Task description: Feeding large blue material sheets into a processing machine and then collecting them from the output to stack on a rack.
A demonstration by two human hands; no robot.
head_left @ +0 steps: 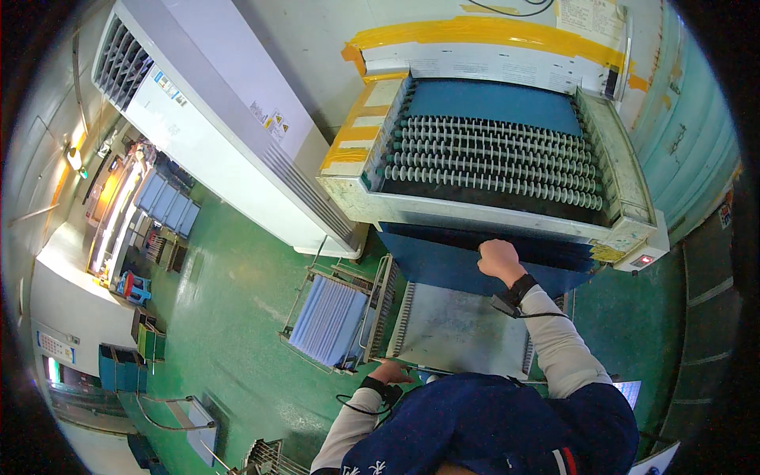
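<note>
right hand [499, 260] up at the broad dark blue panel [435, 257], smooth and plain, slanting just below the roller machine [491, 215], behind the grey rack [459, 328]! fingers curled in; whether they pinch its edge, can't tell. left hand [392, 371] at the rack's near left corner, grip unclear. 1 printed sheet [590, 22] up top, yellow warning labels [277, 127] on the white cabinet [229, 134], all too small to read.

I work in a factory workshop: roller machine [491, 162] before me, racked blue panels [326, 318] nearby, green floor [237, 317] around.
</note>
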